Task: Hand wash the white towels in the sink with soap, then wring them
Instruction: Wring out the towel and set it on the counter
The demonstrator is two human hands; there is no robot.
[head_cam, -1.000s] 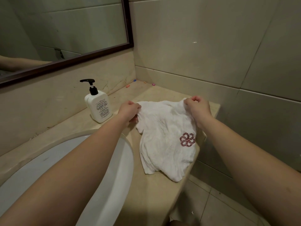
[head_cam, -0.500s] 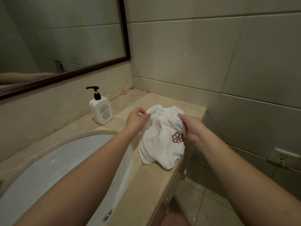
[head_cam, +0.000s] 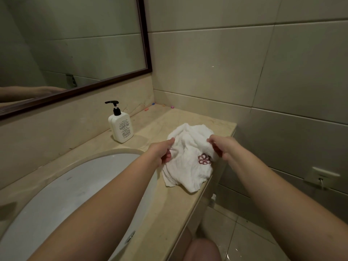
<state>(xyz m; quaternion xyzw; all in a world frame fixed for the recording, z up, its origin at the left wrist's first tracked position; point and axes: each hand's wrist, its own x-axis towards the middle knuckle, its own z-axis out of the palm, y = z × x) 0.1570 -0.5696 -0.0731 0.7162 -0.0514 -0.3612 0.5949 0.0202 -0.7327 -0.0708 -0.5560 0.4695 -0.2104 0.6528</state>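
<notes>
White towel (head_cam: pixel 185 162) is bunched on counter (head_cam: pixel 169 208), just right of sink (head_cam: pixel 62 200). Its left edge is pinched by left hand (head_cam: pixel 162 151), its right by right hand (head_cam: pixel 220 147). Sink lies leftward.

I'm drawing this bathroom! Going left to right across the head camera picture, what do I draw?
Sink → soap bottle → left hand → towel → right hand → wall socket.
</notes>
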